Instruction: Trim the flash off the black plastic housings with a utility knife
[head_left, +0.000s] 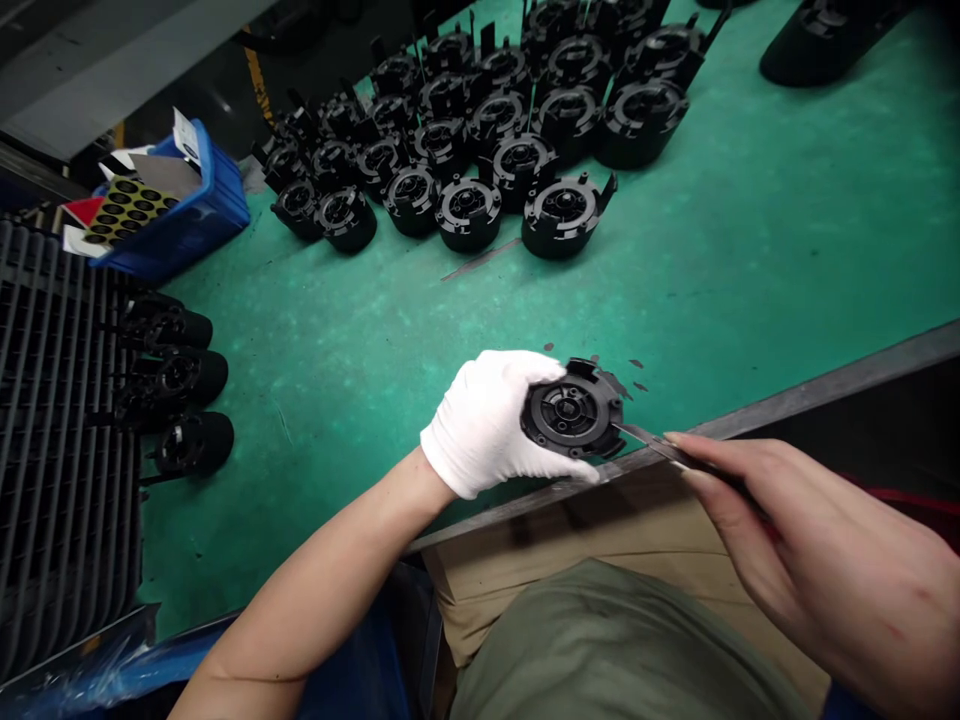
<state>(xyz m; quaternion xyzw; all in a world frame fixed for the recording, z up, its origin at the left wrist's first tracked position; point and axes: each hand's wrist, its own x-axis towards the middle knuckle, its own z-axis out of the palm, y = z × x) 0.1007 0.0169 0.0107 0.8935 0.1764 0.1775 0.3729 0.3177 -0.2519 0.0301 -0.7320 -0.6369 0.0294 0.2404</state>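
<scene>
My left hand (499, 425), in a white glove, is closed around a round black plastic part (568, 410) at the table's front edge. The part's ringed face, with a hub and small holes, is turned up towards me. My bare right hand (787, 530) pinches a slim knife (651, 442) with a pointed metal blade. Its tip meets the right rim of the part, beside a small tab. Much of the knife's handle is hidden inside my right hand. Small dark scraps (636, 386) lie on the green table (360, 330) just beyond the part.
Rows of similar black housings (469, 210) stand at the back. Several more lie on their sides (195, 443) at the left, by a black ribbed rack (60, 430). A blue bin (191, 225) holds cards and a sheet of round labels. A black cylinder (817, 40) is far right.
</scene>
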